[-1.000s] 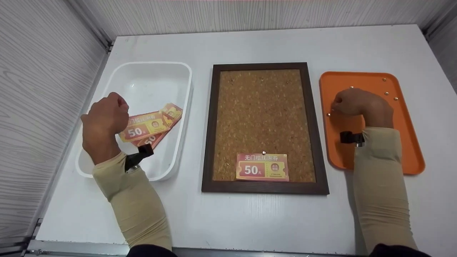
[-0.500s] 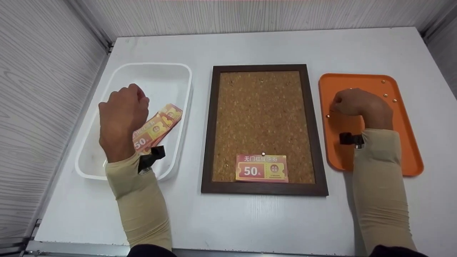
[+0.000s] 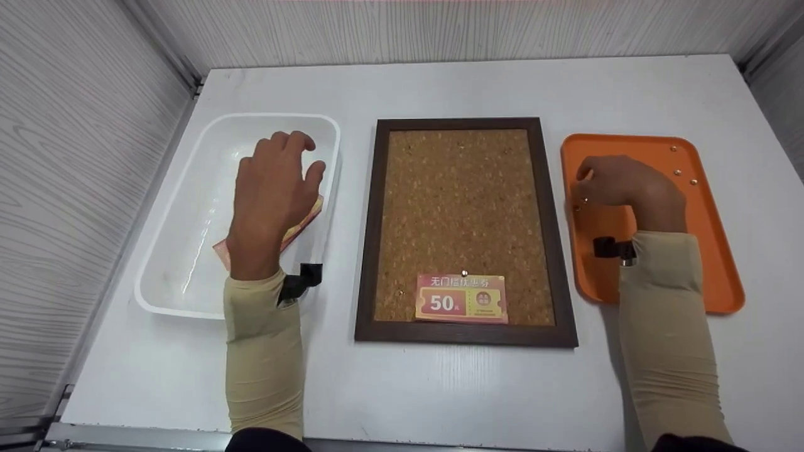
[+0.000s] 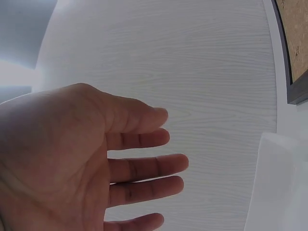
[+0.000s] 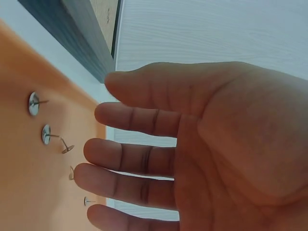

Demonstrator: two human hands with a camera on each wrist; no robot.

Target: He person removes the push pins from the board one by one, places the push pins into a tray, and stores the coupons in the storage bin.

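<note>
My left hand (image 3: pixel 273 194) is over the white plastic bin (image 3: pixel 195 188), thumb and fingers apart. In the left wrist view the fingers of this left hand (image 4: pixel 86 159) extend with nothing held. Red and yellow paper coupons (image 3: pixel 306 226) lie in the bin, mostly hidden below the hand. My right hand (image 3: pixel 634 185) hangs over the orange tray (image 3: pixel 603 270), bent at the wrist. The right wrist view shows its fingers loosely extended and holding nothing, close to several thumbtacks (image 5: pixel 33 103), some lying point up.
Between bin and tray lies a cork board (image 3: pixel 458 207) in a dark brown frame. A coupon marked 50 (image 3: pixel 461 301) sits at its lower edge, with a thumbtack (image 3: pixel 464 273) at the coupon's top. More tacks show in the cork. Grey walls (image 3: pixel 440 31) border the white table (image 3: pixel 408 389).
My left hand has moved right across the bin, from its left side to over the coupons, and its fingers have spread. The right hand has stayed over the tray, its thumb and fingers parting slightly.
</note>
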